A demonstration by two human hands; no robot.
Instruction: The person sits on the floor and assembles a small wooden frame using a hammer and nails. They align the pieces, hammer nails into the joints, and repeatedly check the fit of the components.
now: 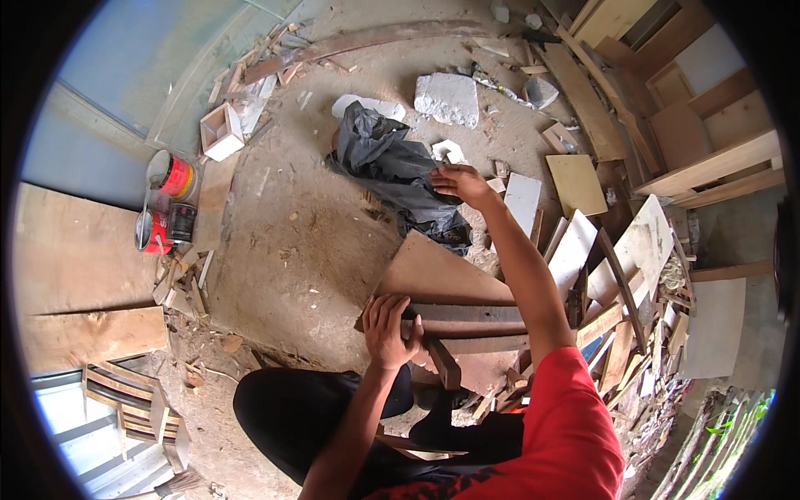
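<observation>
My left hand (388,332) is wrapped over the left end of a stack of wooden pieces in front of my knees, its thumb near a grey-brown wooden bar (475,314). Behind that bar a brown board (437,275) with a slanted edge lies on the floor. A short wooden block (444,364) sticks out toward me below the bar. My right arm reaches forward, and the right hand (461,183) is over the right side of a crumpled black plastic bag (385,158), fingers stretched to the left. Whether those fingertips touch the bag is unclear.
A concrete chunk (447,99) lies beyond the bag. Scrap boards (629,250) pile up along the right. Red paint cans (173,175) and a small open wooden box (222,133) stand at the left. A slatted wooden piece (137,404) lies at the lower left.
</observation>
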